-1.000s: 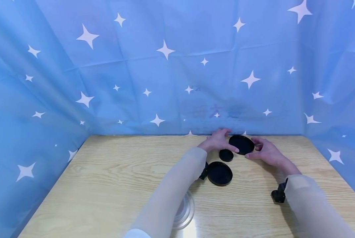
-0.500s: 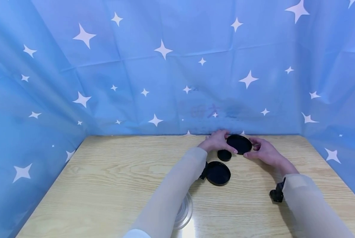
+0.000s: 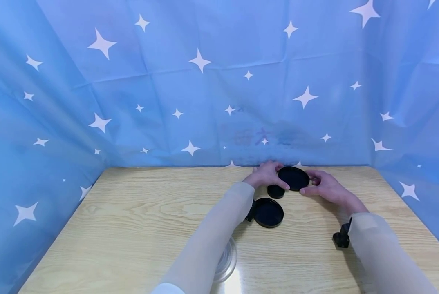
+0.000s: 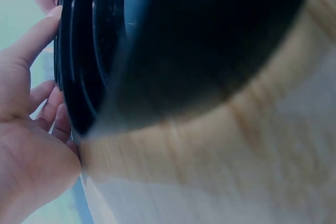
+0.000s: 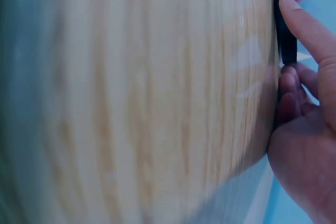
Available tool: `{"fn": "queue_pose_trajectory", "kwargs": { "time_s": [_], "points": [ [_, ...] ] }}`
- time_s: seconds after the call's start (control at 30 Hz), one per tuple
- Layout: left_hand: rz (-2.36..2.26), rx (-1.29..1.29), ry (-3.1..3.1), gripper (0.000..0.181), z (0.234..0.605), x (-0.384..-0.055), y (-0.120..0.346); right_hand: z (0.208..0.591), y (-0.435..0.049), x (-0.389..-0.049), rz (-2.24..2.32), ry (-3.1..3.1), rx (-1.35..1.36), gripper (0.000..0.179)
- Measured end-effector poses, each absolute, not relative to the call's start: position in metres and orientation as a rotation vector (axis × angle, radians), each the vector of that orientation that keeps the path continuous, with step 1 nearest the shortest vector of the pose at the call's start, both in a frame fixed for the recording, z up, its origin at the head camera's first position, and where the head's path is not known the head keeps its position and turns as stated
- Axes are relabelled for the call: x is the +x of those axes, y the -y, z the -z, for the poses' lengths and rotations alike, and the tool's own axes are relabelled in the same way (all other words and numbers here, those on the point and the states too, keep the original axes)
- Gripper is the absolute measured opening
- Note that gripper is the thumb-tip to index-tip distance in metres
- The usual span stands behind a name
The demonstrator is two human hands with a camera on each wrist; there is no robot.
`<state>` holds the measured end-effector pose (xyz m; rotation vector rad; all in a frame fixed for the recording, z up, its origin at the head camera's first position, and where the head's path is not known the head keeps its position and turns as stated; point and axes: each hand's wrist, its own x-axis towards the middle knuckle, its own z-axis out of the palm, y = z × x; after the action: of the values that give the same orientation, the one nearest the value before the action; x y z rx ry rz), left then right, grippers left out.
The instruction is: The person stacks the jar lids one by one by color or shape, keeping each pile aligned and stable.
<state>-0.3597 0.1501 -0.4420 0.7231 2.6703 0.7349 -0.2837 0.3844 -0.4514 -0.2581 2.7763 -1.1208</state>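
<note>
At the table's back edge lies a large black round shallow dish (image 3: 293, 178) with a raised rim. My left hand (image 3: 266, 174) holds its left side, thumb at the front and fingers behind. From the right, my right hand (image 3: 328, 188) grips the same rim; the right wrist view shows the thumb on the front of the dish (image 5: 285, 30) and fingers curled beneath and behind. A small black round dish (image 3: 276, 192) sits just in front, partly under my left thumb. Nearer is another large black dish (image 3: 269, 213), which looms blurred in the left wrist view.
Clear round lids or dishes (image 3: 227, 261) lie partly hidden by my left forearm. A blue star-patterned curtain (image 3: 204, 102) hangs right behind the wooden table (image 3: 138, 220) and along both sides. Black wrist cameras (image 3: 341, 237) stick out under the sleeves.
The head view has swung slightly to the right, so everything sits a little further left. Hands and dishes keep nearly the same places relative to each other.
</note>
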Motion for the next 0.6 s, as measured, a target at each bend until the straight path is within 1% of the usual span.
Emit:
{"fn": "queue_pose_trajectory", "kwargs": {
  "time_s": [0.13,0.3,0.6],
  "points": [
    [-0.749,0.741,-2.663,0.084,0.4401,-0.3571,-0.1463,0.4521,-0.3832,-0.2835,1.124,-2.785,-0.267,0.086],
    [-0.680,0.672,-2.628,0.086,0.4452,-0.3667,-0.1526,0.4516,-0.3816,-0.2815,1.121,-2.803,-0.280,0.082],
    [-0.757,0.677,-2.638,0.085,0.4422,-0.3614,-0.1490,0.4473,-0.3790,-0.2798,1.130,-2.786,-0.281,0.082]
  ]
}}
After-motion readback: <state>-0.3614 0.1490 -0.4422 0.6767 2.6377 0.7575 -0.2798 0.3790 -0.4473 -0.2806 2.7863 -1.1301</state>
